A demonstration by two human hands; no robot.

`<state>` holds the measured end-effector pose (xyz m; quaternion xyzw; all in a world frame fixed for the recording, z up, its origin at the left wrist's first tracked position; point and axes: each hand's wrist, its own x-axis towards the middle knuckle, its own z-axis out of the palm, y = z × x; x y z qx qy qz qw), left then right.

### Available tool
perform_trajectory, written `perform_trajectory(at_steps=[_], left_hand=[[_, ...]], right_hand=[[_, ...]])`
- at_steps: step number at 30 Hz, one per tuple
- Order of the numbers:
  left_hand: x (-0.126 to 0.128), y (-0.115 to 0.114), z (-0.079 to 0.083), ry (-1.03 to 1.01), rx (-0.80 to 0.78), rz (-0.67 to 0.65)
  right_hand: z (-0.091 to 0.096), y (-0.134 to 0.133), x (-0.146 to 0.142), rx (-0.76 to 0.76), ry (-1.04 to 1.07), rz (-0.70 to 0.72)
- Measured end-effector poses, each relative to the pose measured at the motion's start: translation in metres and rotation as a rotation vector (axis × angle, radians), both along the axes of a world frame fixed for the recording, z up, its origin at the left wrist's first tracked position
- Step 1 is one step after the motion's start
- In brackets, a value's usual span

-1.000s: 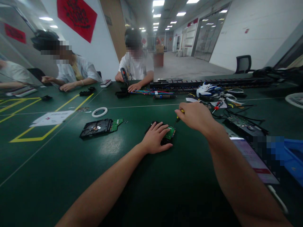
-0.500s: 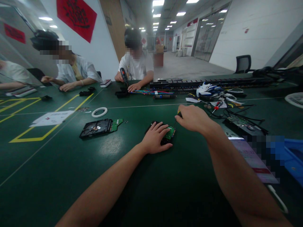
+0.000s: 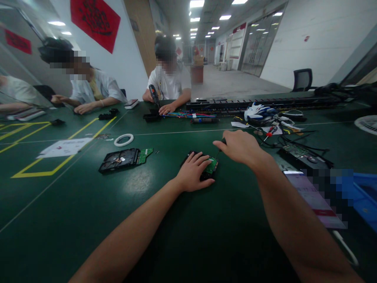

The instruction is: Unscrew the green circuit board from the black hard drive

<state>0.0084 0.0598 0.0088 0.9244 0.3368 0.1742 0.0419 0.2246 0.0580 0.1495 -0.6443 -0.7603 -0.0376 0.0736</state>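
A black hard drive with a green circuit board (image 3: 211, 166) lies on the green table (image 3: 176, 236) in front of me. My left hand (image 3: 193, 171) rests flat on it, fingers spread, pressing it down. My right hand (image 3: 240, 146) is closed round a small screwdriver (image 3: 220, 147) whose tip points down at the board's right edge. Most of the screwdriver's handle is hidden inside my fist.
A second hard drive (image 3: 123, 158) lies to the left, with a white tape ring (image 3: 124, 139) behind it. Cables, gloves and tools (image 3: 265, 118) crowd the right rear. A phone (image 3: 315, 200) and blue bin (image 3: 365, 196) sit at right. Two people work across the table.
My right hand has turned and dropped slightly over the screwdriver, so its yellow handle end no longer shows. My left hand has stayed on the drive.
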Motion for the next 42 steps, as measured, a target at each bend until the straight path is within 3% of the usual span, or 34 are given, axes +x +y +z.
perform_trajectory(at_steps=[6, 13, 21, 27, 34, 42], left_hand=[[0.000, 0.000, 0.000, -0.005, -0.006, -0.001], [-0.001, 0.000, 0.001, 0.001, -0.009, -0.003], [0.000, -0.001, 0.002, -0.011, -0.024, -0.003], [0.000, -0.001, 0.002, -0.007, -0.026, -0.001], [-0.001, 0.000, 0.000, -0.003, -0.017, -0.009], [0.000, 0.000, 0.002, 0.004, -0.017, -0.005]], right_hand=[[-0.002, 0.002, 0.001, -0.011, -0.028, 0.041], [-0.008, 0.005, 0.006, -0.024, -0.013, 0.198], [-0.010, 0.009, 0.005, -0.012, 0.068, 0.206], [-0.007, 0.007, 0.006, -0.034, 0.126, 0.296], [-0.007, 0.004, 0.000, -0.013, 0.112, 0.234], [-0.005, 0.004, 0.002, -0.052, 0.119, 0.363]])
